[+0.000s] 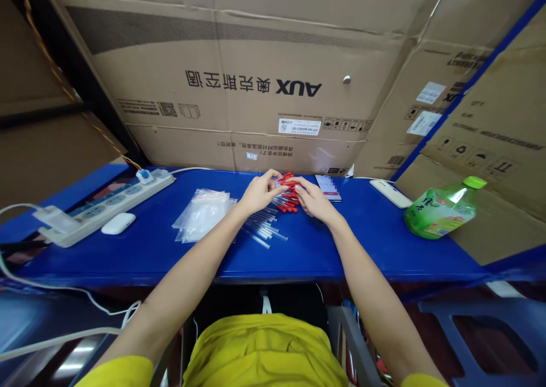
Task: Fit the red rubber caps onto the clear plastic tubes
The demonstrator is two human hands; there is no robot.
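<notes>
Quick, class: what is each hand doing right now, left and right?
Left hand: fingers pinched on the red-capped tubes.
Right hand: resting on the same pile of tubes; whether it grips any cannot be told.

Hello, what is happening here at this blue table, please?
A person sits at a blue table with both hands on a pile of clear tubes with red caps. The left hand and the right hand pinch at the red-capped ends. A stack of small plastic bags lies just left of the pile. A green bottle lies on its side at the right.
</notes>
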